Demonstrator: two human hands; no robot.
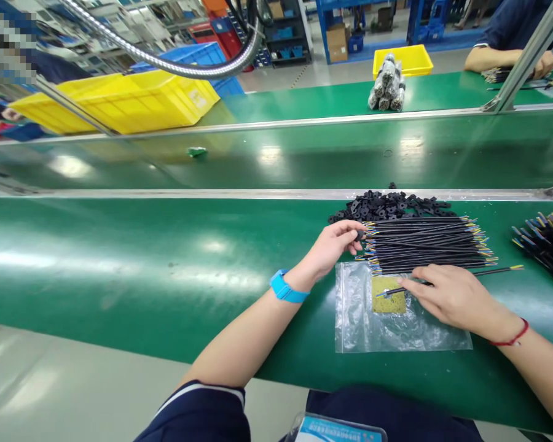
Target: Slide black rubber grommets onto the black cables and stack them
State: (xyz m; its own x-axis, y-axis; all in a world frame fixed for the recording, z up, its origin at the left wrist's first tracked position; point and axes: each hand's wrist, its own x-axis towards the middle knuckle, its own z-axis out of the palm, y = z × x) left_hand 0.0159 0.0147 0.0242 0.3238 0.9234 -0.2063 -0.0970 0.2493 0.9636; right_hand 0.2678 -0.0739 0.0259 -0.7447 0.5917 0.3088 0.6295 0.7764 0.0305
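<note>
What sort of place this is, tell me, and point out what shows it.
Most likely a factory assembly floor: a long green workbench, many short black cables with coloured wire ends laid beside a heap of small black parts, and yellow plastic bins beyond.

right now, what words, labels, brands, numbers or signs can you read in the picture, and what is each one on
None can be read for certain.
Blue card in a clear badge holder, bottom edge: printed characters, too blurred to read.
Pale label on the large yellow plastic bin, upper left: too small and blurred.
Clear plastic zip bag by the right hand: no lettering I can make out.
</note>
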